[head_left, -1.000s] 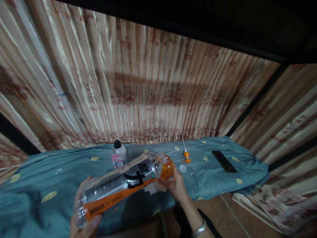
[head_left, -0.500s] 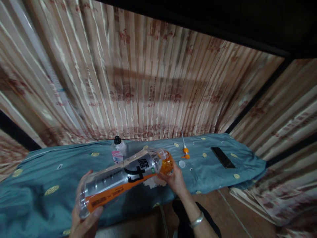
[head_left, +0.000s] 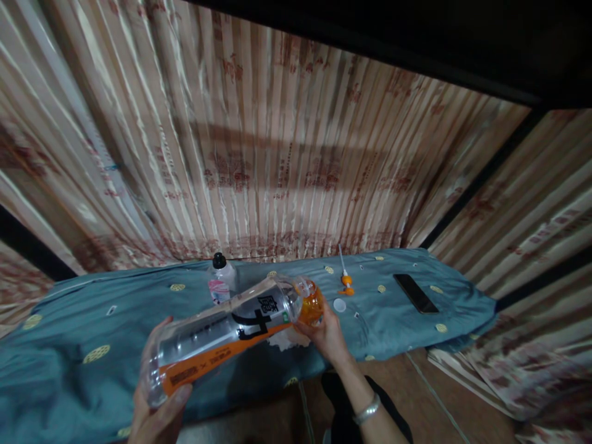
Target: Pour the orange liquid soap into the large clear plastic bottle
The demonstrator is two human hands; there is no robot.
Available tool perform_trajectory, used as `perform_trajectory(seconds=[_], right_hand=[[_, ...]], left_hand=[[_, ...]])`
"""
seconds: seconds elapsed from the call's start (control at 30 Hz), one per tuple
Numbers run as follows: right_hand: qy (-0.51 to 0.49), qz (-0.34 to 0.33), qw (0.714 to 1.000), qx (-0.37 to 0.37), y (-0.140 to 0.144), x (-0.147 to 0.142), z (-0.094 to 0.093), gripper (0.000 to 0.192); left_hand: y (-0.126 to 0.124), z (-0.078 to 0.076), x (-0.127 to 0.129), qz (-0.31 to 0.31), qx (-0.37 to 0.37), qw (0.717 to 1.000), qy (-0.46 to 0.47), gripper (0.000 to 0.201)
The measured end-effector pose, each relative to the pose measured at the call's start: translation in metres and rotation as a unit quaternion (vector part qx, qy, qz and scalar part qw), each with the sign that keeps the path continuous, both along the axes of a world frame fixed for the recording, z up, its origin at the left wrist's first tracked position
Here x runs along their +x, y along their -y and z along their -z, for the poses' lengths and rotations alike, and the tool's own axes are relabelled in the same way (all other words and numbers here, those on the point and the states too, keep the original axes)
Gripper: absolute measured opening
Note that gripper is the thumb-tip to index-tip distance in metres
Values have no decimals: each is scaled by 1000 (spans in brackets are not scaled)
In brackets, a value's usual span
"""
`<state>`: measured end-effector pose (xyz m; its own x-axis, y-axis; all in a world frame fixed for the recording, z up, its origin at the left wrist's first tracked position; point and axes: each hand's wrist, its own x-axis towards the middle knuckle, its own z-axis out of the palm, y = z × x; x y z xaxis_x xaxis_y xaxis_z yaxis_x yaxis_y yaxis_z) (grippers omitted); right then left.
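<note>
My left hand (head_left: 160, 401) is wrapped round the base of a large clear plastic bottle (head_left: 226, 333) with a silver and orange label. The bottle lies tilted in the air, its neck end higher and to the right. My right hand (head_left: 326, 333) is closed round a small orange see-through bottle (head_left: 311, 303), which meets the mouth of the large one. Where the two mouths join is hard to make out. Behind them, an orange pump head (head_left: 346, 282) with a thin tube lies on the teal cloth, near a white round disc (head_left: 339, 305).
A clear bottle with a black cap (head_left: 221, 277) stands at the back. White crumpled tissue (head_left: 289, 339) lies beneath my hands on the teal bedding (head_left: 152, 296). A dark phone (head_left: 415, 293) rests at the right. Patterned curtains (head_left: 287, 160) hang behind; a dark beam (head_left: 370, 43) crosses above.
</note>
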<state>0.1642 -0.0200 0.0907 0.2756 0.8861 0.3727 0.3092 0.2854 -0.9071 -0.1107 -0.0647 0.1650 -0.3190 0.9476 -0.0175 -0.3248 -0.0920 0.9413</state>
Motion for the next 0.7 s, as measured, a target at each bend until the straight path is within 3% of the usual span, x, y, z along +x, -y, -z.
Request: perform_trajectory(seconds=[0.37,0.7], right_hand=[[14,16,1000,15,-2,0,6,64],[30,23,999,10,-2,2,14,60]], left_hand=[[-1,6,-2,10,2,1000,9,104],[-4,13,-5,4,14,1000,11,101]])
